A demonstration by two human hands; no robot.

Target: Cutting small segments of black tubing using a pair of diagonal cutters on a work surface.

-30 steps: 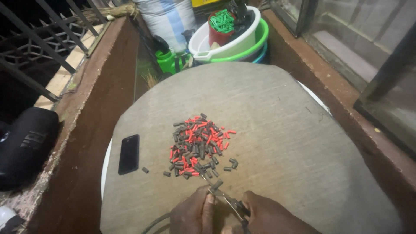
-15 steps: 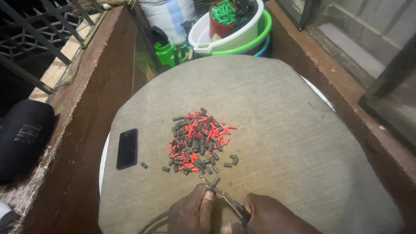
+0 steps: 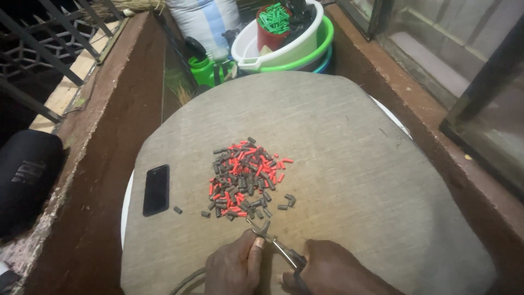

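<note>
A heap of short red and dark grey tube pieces [image 3: 243, 177] lies in the middle of a round cloth-covered tabletop [image 3: 349, 142]. At the near edge my right hand [image 3: 330, 270] grips small scissors [image 3: 273, 240], whose blades point toward the heap. My left hand [image 3: 234, 267] pinches a thin dark cable [image 3: 188, 281] right at the blades; the cable runs off to the lower left.
A black phone [image 3: 156, 189] lies flat on the left of the tabletop. Behind it stand stacked white and green basins [image 3: 297, 49] holding a red cup of green pieces [image 3: 274, 21], and a green bottle [image 3: 203, 68]. Brown ledges flank both sides; a black speaker [image 3: 24, 177] sits on the left one.
The view has shifted slightly, so the heap sits a bit higher in the picture. Both hands stay at the near edge with the scissors on the cable.
</note>
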